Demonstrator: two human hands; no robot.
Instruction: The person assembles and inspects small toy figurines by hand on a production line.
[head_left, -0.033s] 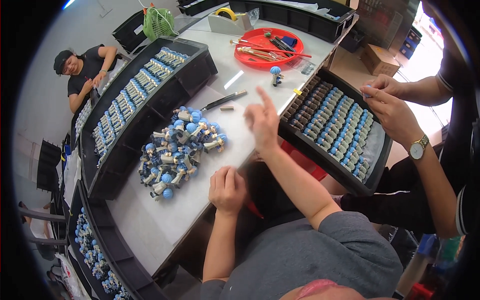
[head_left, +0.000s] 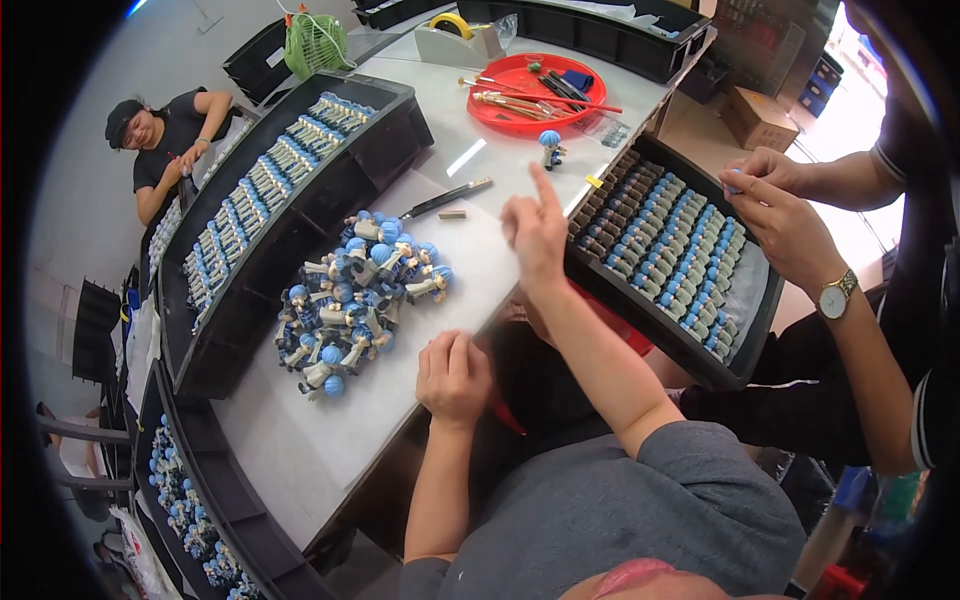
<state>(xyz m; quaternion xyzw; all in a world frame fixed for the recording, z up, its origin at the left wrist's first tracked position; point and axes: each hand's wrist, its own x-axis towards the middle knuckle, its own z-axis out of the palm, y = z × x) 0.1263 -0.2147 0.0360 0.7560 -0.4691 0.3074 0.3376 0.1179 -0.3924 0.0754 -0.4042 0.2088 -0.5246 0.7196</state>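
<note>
My left hand (head_left: 453, 378) rests at the table's near edge, its fingers curled in a loose fist with nothing showing in them. Over the right side of the white table (head_left: 420, 370), my right hand (head_left: 537, 232) is raised and holds nothing. Its index finger stretches toward a standing blue-haired figurine (head_left: 550, 150), and the fingertip appears just short of it. To the left of my hands lies a heap of similar figurines (head_left: 350, 290). Beyond the heap are a black-handled knife or similar tool (head_left: 440, 200) and a small flat bar (head_left: 453, 215).
A black crate of figurines (head_left: 300, 190) borders the left, another (head_left: 250, 510) sits lower left. A red tray (head_left: 525, 125) holds brushes and pens near a tape dispenser (head_left: 460, 45). At right, a co-worker's hands (head_left: 775, 205) hold a small blue item above a filled crate (head_left: 755, 345).
My right hand has shifted a little to the right, its index fingertip closer to the standing figurine. My left hand stays in place.
</note>
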